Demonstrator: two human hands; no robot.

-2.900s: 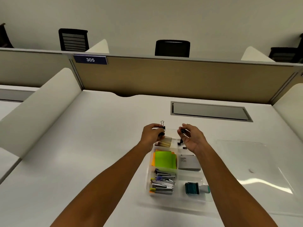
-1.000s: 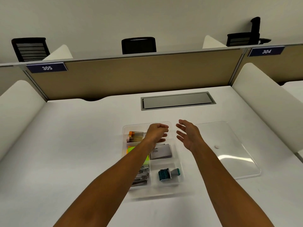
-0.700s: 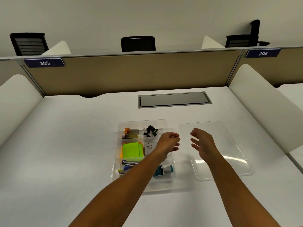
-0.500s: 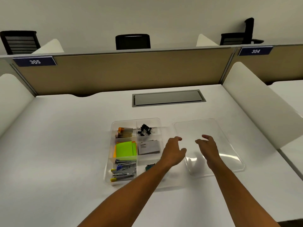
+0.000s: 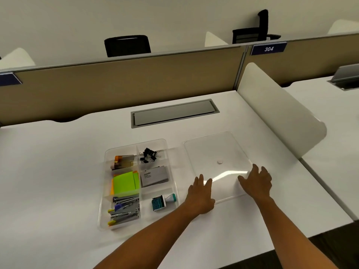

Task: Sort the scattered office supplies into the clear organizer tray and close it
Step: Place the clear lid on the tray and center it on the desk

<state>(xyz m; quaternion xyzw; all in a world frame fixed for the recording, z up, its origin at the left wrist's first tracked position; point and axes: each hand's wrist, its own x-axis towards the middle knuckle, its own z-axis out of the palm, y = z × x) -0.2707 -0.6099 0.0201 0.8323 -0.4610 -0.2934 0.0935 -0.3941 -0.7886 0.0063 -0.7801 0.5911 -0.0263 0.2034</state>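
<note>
Reaching for the clear lid (image 5: 217,162) beside the organizer tray (image 5: 165,141) on the tabletop (image 5: 58,171) | binder clips (image 5: 148,155) now dropped in tray | left hand (image 5: 200,193), right hand (image 5: 256,183) spread flat on lid's near edge, gripping nothing | sorting looks done, closing next.

The white tabletop (image 5: 58,171) carries a clear organizer tray (image 5: 167,150) just to the left of the left hand (image 5: 200,195), and a flat clear lid (image 5: 213,150) whose near edge lies under both the left hand and the right hand (image 5: 256,183). Beyond the hands, past the lid's far edge, a grey cable hatch (image 5: 174,113) sits flush in the tabletop.
</note>
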